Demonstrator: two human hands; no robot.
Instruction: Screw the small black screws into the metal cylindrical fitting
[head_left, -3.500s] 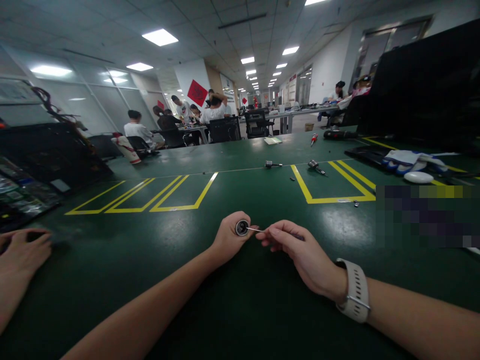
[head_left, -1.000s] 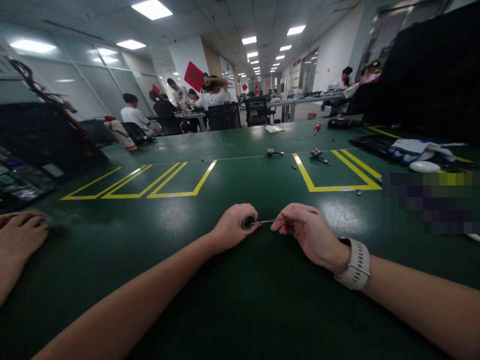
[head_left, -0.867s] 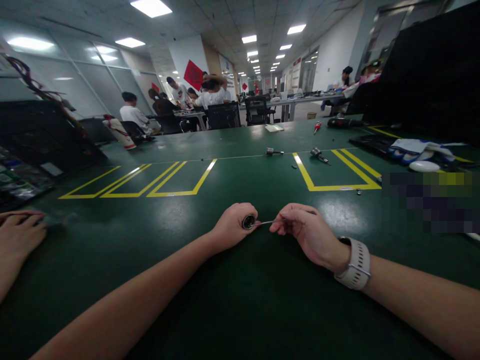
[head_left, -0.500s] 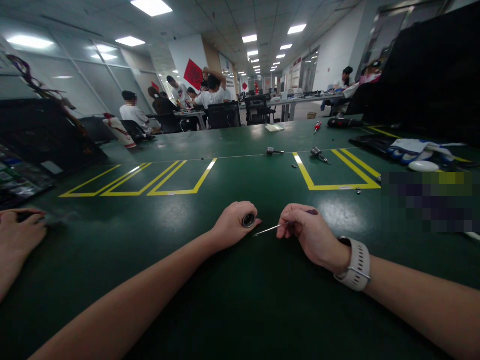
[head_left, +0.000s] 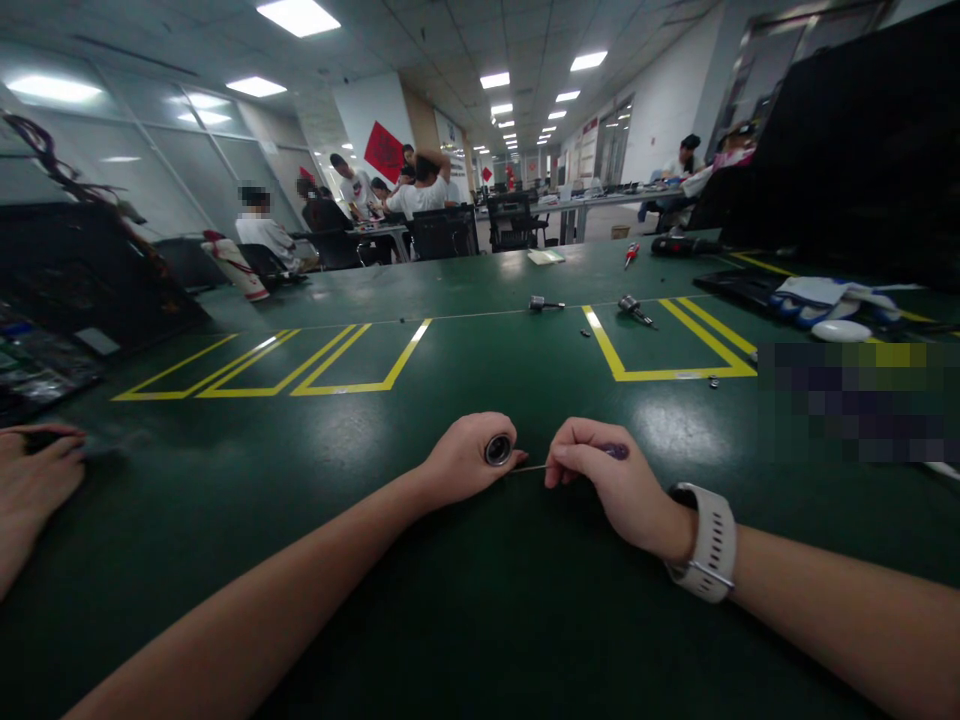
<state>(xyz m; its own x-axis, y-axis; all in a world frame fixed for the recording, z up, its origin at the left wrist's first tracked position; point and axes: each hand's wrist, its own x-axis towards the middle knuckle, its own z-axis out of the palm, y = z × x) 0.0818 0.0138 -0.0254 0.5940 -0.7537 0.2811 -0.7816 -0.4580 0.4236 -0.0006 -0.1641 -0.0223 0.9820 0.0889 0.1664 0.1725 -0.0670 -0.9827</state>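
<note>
My left hand (head_left: pixel 466 455) is wrapped round a cylindrical part (head_left: pixel 498 450); its round metal-rimmed open end faces me, and the rest is hidden in my fist. My right hand (head_left: pixel 596 460), with a pale watch strap at the wrist, grips a small screwdriver by its purple handle (head_left: pixel 617 451). The screwdriver's thin shaft (head_left: pixel 531 468) points left. Its tip lies by the fingers of my left hand; whether it touches the part I cannot tell.
Another person's hand (head_left: pixel 41 490) rests at the far left. Two metal parts (head_left: pixel 544 303) (head_left: pixel 636 310) lie farther back on the green table (head_left: pixel 465 370). A red screwdriver (head_left: pixel 631 256), a power drill (head_left: pixel 684 246), gloves (head_left: pixel 832 298) and a white oval object (head_left: pixel 841 331) are at the right.
My right hand has turned slightly and moved a little left, bringing the screwdriver tip to my left hand's fingers. More of the purple handle shows. My left hand keeps its hold.
</note>
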